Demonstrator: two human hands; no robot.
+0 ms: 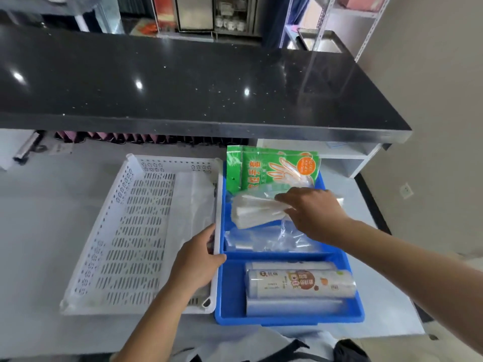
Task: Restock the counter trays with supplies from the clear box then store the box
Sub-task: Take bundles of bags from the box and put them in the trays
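A blue divided tray (227,291) sits on the white counter beside a white perforated tray (122,239) on its left. My right hand (313,215) grips a clear packet of white supplies (256,210) over the blue tray's far compartment. Under it lie clear plastic bags (269,241), and a green pack of disposable gloves (271,165) leans at the far end. Rolls of cling film (300,283) fill the near compartment. My left hand (198,259) holds the white tray's right rim where it meets the blue tray. No clear box is in view.
A black stone counter (183,84) runs across above the white worktop (39,205). Dark and pink items line the gap under it. A sheet of clear plastic (193,199) lies in the white tray. A white shelf unit (347,158) stands at the right.
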